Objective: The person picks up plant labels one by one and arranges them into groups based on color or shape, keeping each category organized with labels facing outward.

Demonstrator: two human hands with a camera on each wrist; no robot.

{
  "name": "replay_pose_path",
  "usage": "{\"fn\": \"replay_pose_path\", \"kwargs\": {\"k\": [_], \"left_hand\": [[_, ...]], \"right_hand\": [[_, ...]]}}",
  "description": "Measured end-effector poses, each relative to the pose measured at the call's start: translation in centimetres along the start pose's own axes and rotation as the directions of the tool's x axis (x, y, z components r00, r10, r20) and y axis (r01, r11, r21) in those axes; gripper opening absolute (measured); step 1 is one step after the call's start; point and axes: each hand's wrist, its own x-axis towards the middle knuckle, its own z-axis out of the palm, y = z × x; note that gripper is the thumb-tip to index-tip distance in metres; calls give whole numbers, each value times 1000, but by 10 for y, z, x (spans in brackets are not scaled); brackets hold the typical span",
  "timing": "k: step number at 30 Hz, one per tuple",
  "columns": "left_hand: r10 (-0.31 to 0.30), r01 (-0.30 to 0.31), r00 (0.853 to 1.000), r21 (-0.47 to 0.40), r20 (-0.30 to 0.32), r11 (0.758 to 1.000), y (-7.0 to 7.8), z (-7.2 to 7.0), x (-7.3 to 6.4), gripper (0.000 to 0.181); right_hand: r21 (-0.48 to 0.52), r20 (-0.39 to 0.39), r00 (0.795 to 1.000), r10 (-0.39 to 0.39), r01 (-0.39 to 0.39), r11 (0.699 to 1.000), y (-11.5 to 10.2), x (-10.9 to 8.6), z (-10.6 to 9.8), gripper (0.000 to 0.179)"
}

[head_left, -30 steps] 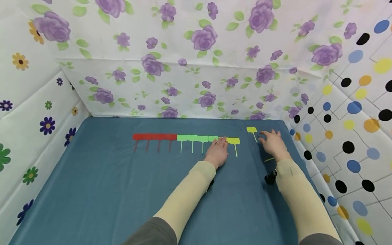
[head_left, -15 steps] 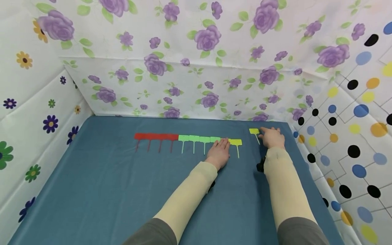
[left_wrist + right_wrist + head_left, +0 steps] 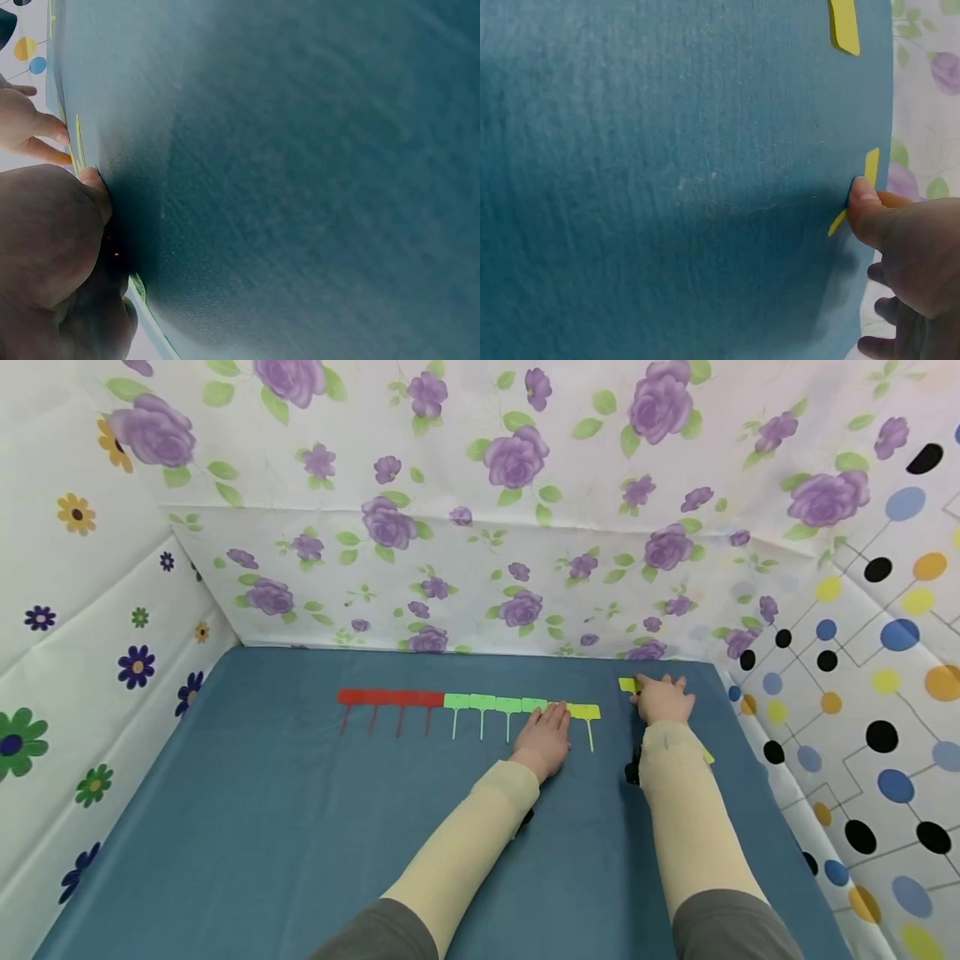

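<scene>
T-shaped plant labels lie in a row on the blue cloth: red labels (image 3: 390, 697), green labels (image 3: 482, 702), then a yellow label (image 3: 585, 711) at the right end. My left hand (image 3: 542, 742) rests with fingers extended over the join between green and yellow, hiding that part of the row. Further right, my right hand (image 3: 666, 700) pinches a separate yellow plant label (image 3: 871, 166) between thumb and index finger, near where its head meets the stem. The other right fingers are spread apart. Its stem is mostly covered by the hand in the head view.
Another yellow label (image 3: 708, 757) shows partly from behind the right forearm. Floral sheeting (image 3: 450, 568) rises along the back edge of the blue cloth (image 3: 300, 827). Dotted sheeting (image 3: 862, 693) stands at the right, flower-printed sheeting (image 3: 112, 693) at the left.
My right hand has moved left to the separate yellow label and taken it between thumb and index finger. The left hand stays on the row. The head view has shifted slightly.
</scene>
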Motion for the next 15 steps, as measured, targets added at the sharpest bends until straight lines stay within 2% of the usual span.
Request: {"fn": "replay_pose_path", "kwargs": {"k": [10, 15], "left_hand": [[-3, 3, 1000, 5, 0, 1000, 3, -1, -1, 61], [-14, 14, 1000, 1, 1, 1000, 2, -4, -3, 61]], "right_hand": [[4, -33, 999, 40, -40, 999, 7, 6, 3, 63], [28, -68, 996, 51, -49, 998, 3, 4, 3, 65]]}}
